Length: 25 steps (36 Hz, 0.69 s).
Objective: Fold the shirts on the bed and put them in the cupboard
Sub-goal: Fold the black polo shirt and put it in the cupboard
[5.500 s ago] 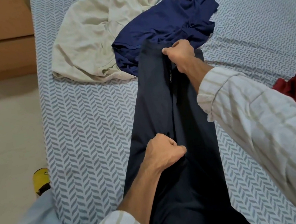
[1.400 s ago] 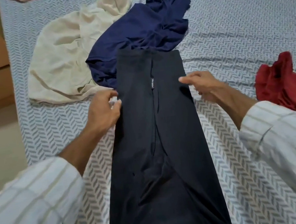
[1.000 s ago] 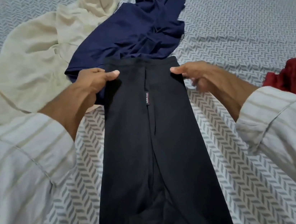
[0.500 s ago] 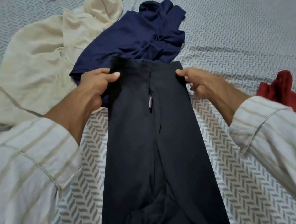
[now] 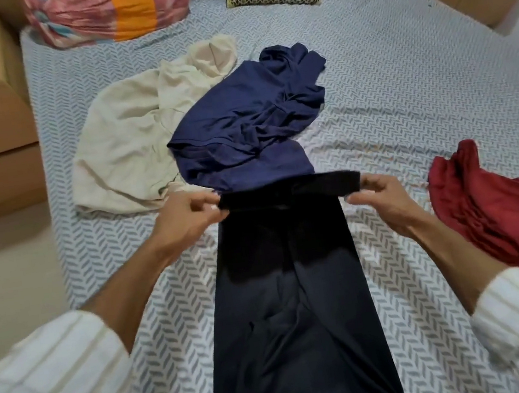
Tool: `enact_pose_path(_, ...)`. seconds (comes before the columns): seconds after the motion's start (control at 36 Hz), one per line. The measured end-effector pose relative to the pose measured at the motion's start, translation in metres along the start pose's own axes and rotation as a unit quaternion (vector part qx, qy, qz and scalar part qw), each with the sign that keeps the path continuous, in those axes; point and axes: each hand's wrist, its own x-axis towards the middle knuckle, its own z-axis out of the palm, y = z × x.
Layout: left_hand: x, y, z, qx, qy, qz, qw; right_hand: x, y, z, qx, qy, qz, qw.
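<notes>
Bed (image 5: 401, 78): black shirt's (image 5: 296, 307) far corners pinched between both hands.

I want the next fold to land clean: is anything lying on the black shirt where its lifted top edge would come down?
Nothing visible does. Left hand and right hand pinch the top corners of the black shirt; its lower length is bare.

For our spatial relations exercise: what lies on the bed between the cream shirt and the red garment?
In the head view, the navy blue shirt lies crumpled between the cream shirt and the red garment, overlapping the cream one; bare bedsheet separates it from the red.
</notes>
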Motion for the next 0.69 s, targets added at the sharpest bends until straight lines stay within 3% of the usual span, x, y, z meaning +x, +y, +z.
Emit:
enact_pose_path(0.08, -0.030, -0.023, 0.002, 0.049, -0.053, -0.019, 0.997, -0.025, 0.038, -0.003, -0.138, -0.067, -0.023, 0.988)
enact_pose_path(0.14, -0.038, -0.034, 0.004, 0.063, -0.047, -0.030, 0.996, -0.038, 0.053, -0.006, -0.176, -0.087, -0.021, 0.980)
enact_pose_path(0.28, -0.031, -0.030, 0.009, 0.051, -0.006, -0.060, 0.997, -0.030, 0.048, 0.000, -0.034, -0.004, 0.065, 0.997)
enact_pose_path(0.39, -0.017, -0.027, 0.014, 0.043, 0.034, -0.085, 0.995, 0.004, 0.044, 0.010, -0.035, 0.051, 0.101, 0.993)
enact_pose_path(0.69, 0.043, -0.012, 0.042, 0.053, 0.063, -0.107, 0.991, 0.051, 0.027, 0.020, -0.073, -0.009, 0.168, 0.983)
